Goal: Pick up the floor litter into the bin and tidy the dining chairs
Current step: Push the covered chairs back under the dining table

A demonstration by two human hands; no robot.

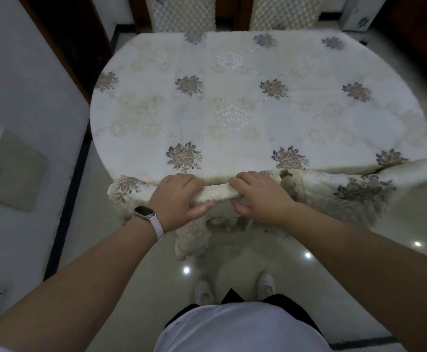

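A white shirt (242,329) fills the bottom of the view, with dark shorts and two white shoes (203,292) below it on a glossy pale tiled floor (359,237) that reflects small points of light.

Both bare arms reach forward to the near edge of the table (110,138). The left hand (179,196), with a white-strapped watch (145,213) on its wrist, and the right hand (258,196) sit side by side. Each has its fingers curled over a cream padded roll and its thumb beneath, gripping it. The roll looks like the top of a dining chair (217,193) standing tight against the table's near edge. Lace-edged cloth hangs over most of the chair, so little else of it shows.

An embroidered cream tablecloth (232,97) with grey-pink flower clusters covers the whole oval table. At the table's near right corner the cloth bunches and hangs in folds.

Beyond the table's far edge stand two quilted cream chair backs (174,13), side by side. To the left of the table is a white wall (16,97) carrying a pale square panel (11,171). A dark skirting strip (67,212) runs along the wall's foot, and a dark wooden door frame (62,47) stands further along it.
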